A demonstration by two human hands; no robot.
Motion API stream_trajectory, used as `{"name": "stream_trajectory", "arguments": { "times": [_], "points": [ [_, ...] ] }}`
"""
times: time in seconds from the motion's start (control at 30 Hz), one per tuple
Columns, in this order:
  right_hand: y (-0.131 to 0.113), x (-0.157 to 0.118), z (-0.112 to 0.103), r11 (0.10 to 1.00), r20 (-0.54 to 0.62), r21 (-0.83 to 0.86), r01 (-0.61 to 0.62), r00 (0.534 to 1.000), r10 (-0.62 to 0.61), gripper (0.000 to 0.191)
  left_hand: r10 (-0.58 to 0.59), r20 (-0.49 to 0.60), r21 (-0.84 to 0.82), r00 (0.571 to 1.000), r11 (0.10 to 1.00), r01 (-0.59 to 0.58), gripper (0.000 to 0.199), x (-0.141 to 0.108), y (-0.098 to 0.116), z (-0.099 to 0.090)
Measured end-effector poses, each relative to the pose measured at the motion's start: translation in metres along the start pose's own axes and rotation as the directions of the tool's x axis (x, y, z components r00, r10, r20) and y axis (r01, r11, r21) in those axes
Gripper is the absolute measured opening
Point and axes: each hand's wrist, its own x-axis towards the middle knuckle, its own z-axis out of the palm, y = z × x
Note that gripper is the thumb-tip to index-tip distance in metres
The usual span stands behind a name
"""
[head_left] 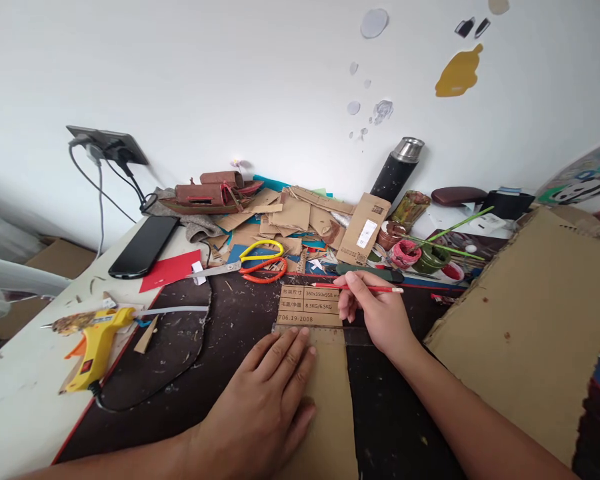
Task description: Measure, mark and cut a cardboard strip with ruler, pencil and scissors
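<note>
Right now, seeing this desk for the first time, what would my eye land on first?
Probably the bright yellow glue gun on the left. In the middle, the left hand lies flat over a printed cardboard strip, while the right hand holds a red pencil. Just beyond them, scissors with yellow and orange handles lie in front of a heap of cardboard scraps.

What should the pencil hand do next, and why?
Maybe the right hand should bring the pencil tip to the ruler edge: the left hand rests on the ruler across the cardboard, but the tip points sideways, away from that edge.
</note>
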Motion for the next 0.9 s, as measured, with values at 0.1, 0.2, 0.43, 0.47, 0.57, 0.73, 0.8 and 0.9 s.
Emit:
{"name": "stream_trajectory", "arguments": {
  "times": [0.1,0.2,0.43,0.47,0.57,0.73,0.8,0.9],
  "points": [
    [-0.0029,-0.0011,0.0001,0.999,-0.026,-0.028,0.031,0.999,-0.032,0.052,-0.010,0.003,-0.002,1.000,1.000,0.010,0.054,-0.0004,0.0002,0.0015],
    [-0.0058,-0.0023,0.0012,0.997,-0.039,-0.056,0.055,0.998,-0.057,0.053,-0.021,0.016,-0.013,1.000,1.000,0.021,0.056,-0.0010,0.0002,0.0029],
    [-0.0046,-0.0022,0.0021,0.994,-0.030,-0.088,0.060,0.998,-0.062,0.052,-0.022,0.046,-0.041,0.999,0.999,0.024,0.057,-0.0026,0.0002,0.0047],
    [-0.0044,-0.0020,0.0020,0.994,-0.031,-0.090,0.061,0.997,-0.065,0.052,-0.025,0.048,-0.041,0.999,0.999,0.027,0.057,-0.0026,0.0003,0.0046],
    [-0.0053,-0.0014,0.0018,0.992,-0.038,-0.105,0.072,0.996,-0.077,0.052,-0.028,0.046,-0.046,0.999,0.998,0.030,0.059,-0.0028,0.0003,0.0043],
    [-0.0078,-0.0026,0.0025,0.987,-0.053,-0.127,0.100,0.993,-0.107,0.052,-0.029,0.069,-0.063,0.997,0.997,0.034,0.060,-0.0036,0.0000,0.0040],
    [-0.0084,-0.0041,0.0033,0.983,-0.052,-0.143,0.112,0.991,-0.121,0.051,-0.032,0.077,-0.070,0.997,0.997,0.037,0.059,-0.0036,-0.0002,0.0039],
    [-0.0087,-0.0068,0.0047,0.981,-0.049,-0.150,0.119,0.991,-0.127,0.049,-0.032,0.081,-0.077,0.996,0.996,0.039,0.060,-0.0034,-0.0006,0.0038]
  ]
}}
